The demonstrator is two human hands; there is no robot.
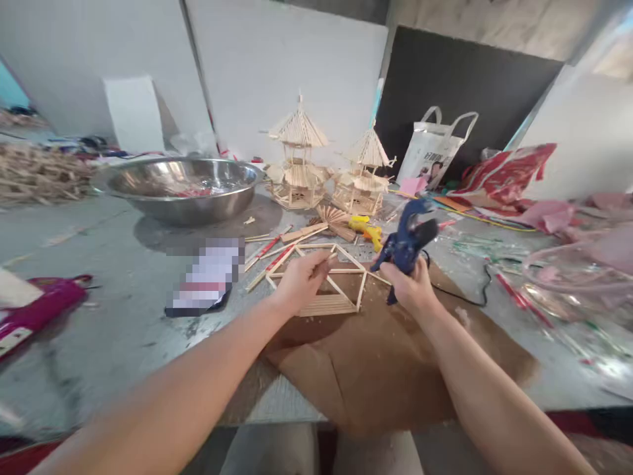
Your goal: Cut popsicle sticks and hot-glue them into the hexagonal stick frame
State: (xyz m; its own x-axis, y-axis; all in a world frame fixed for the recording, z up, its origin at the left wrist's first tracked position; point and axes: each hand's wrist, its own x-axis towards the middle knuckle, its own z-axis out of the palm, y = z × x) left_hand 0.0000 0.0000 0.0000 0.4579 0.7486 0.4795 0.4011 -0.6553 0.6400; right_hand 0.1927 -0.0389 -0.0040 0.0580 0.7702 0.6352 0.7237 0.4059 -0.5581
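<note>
My right hand (409, 280) is wrapped round the grip of a dark blue glue gun (403, 247), held upright at the right edge of the frame of sticks. A black cord trails from it. My left hand (305, 280) is pinched over that frame, with a short wooden stick (333, 254) at its fingertips; part of the stick is hidden by the fingers. The stick frame (361, 292) is many-sided, with crossing struts and a row of sticks along its near side. It lies on a brown sheet (390, 369).
Behind stand two stick pagodas (299, 132) (370, 155) and a steel basin (198, 208). A phone (210, 277) lies left of the frame. Farther left is a magenta tool (49, 307). A yellow tool (366, 229), loose sticks, a white bag (430, 148) and plastic wrapping surround the work.
</note>
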